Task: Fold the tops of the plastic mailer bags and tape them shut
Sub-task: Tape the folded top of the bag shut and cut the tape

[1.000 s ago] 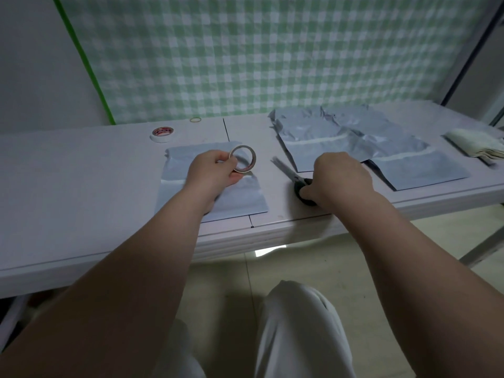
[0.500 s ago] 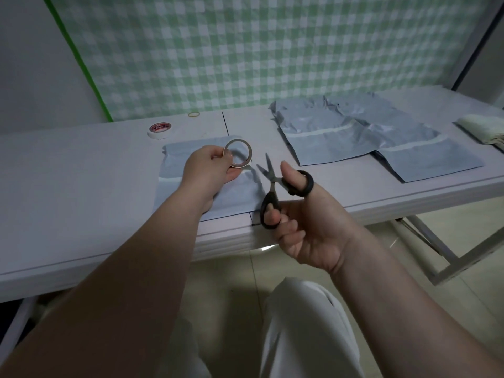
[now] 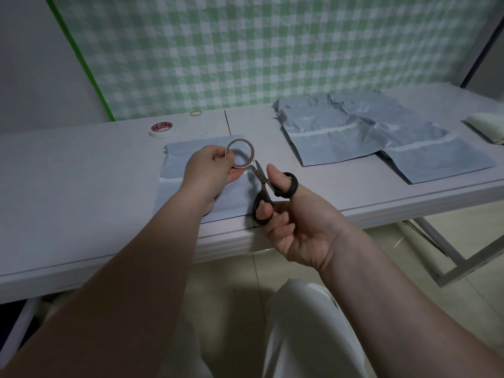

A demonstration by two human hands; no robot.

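My left hand [image 3: 211, 173] pinches a thin, nearly used-up tape roll [image 3: 240, 153] and holds it upright above a grey plastic mailer bag [image 3: 178, 159] lying flat near the table's front edge. My right hand [image 3: 296, 222] grips black-handled scissors [image 3: 263, 190], thumb through one loop, with the blades pointing up toward the roll's lower right edge. Whether a strip of tape runs between roll and blades is unclear. A spread of several more grey mailer bags [image 3: 341, 132] lies to the right.
A fuller white tape roll with a red core label [image 3: 162, 129] sits at the back left. A rubber band [image 3: 195, 113] lies near the checked wall. Pale folded material [image 3: 488, 126] rests at the far right of the white table [image 3: 68, 173].
My right hand picked the scissors up off the table and brought them left and up beside the tape roll. My left hand kept the roll raised above the bag.
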